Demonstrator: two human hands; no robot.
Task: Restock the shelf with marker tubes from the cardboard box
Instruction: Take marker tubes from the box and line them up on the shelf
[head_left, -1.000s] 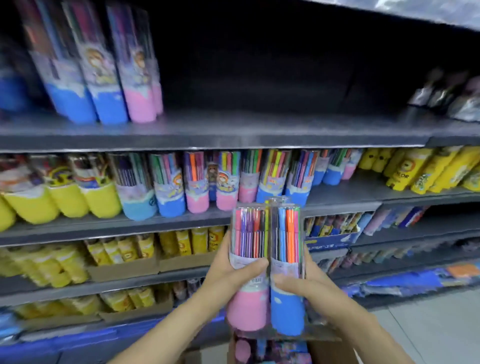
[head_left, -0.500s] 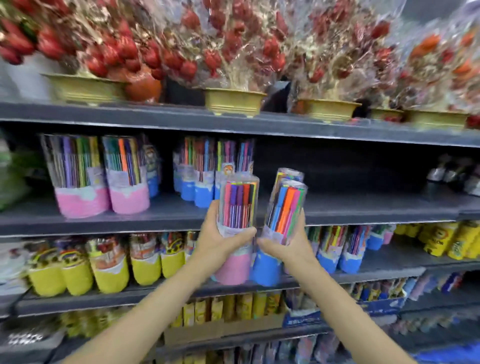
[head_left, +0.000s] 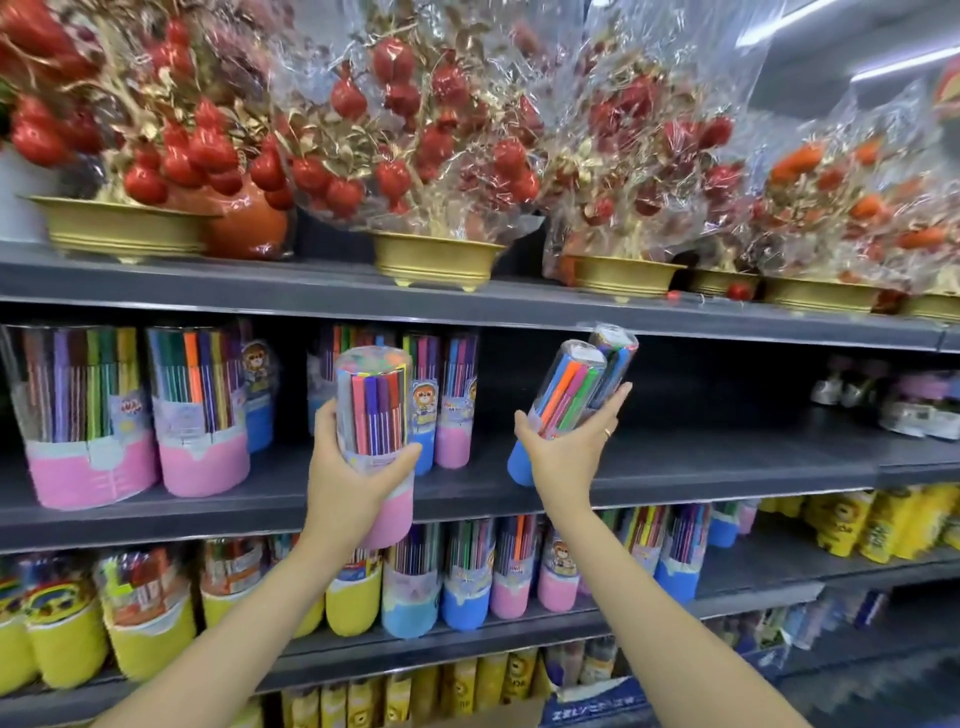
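**2 hands full, open shelf spot is off to the right**

So both hands are loaded here. The left hand (head_left: 347, 483) is wrapped around a pink-bottomed marker tube (head_left: 375, 441) near the middle of the frame, fingers and thumb curled round its lower half, tube standing pretty much upright. The right hand (head_left: 569, 444) grips what looks like 2 blue-bottomed tubes (head_left: 569, 400) bundled together, and those are tilted, tops leaning toward the upper right, blue base down by the heel of the hand at the front lip of the middle shelf (head_left: 727, 467).

The bit that matters, I'd say: the bare stretch of that shelf runs right of the right hand, so the tilted pair is the closer one to go in. Its long axis points up and into the shelf opening, so it probably needs tipping back upright before the base can sit flat. The left tube is in front of the stocked small tubes (head_left: 452, 395) at center, with bigger pink tubes (head_left: 202, 410) further left.

No cardboard box I can make out clearly. Potted red fruit decorations (head_left: 415, 130) fill the top shelf.
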